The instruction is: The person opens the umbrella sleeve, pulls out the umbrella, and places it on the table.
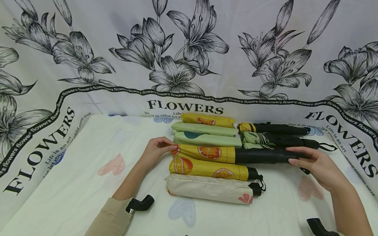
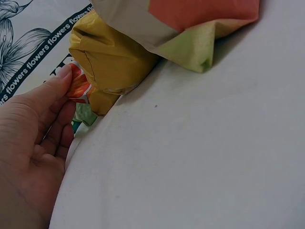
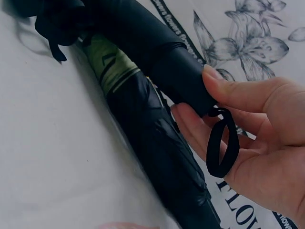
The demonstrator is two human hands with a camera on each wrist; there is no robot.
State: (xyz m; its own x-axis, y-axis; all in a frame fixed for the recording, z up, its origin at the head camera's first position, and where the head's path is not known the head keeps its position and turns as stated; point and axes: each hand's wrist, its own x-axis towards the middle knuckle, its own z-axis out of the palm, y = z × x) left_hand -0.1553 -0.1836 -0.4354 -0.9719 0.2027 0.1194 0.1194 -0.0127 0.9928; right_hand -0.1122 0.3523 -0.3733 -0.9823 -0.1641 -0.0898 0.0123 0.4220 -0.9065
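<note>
A yellow umbrella sleeve [image 1: 212, 154] printed with orange slices lies across the middle of the row. My left hand [image 1: 156, 151] pinches its left end between thumb and fingers; the left wrist view shows the thumb on the orange print of the sleeve [image 2: 114, 57]. From the sleeve's right end extends a black folded umbrella [image 1: 260, 156]. Its handle [image 3: 183, 78] is between the thumb and fingers of my right hand [image 1: 322, 165]. A black wrist strap [image 3: 228, 148] hangs from the handle over the palm. The part inside the sleeve is hidden.
Behind lie a yellow sleeve [image 1: 206, 120], two light green sleeves [image 1: 203, 129], a black-and-yellow umbrella [image 1: 277, 128] and a black-and-green umbrella [image 1: 283, 141]. In front are a yellow sleeved umbrella [image 1: 203, 168] and a cream one [image 1: 209, 190]. A flower-printed cloth [image 1: 130, 98] hangs behind.
</note>
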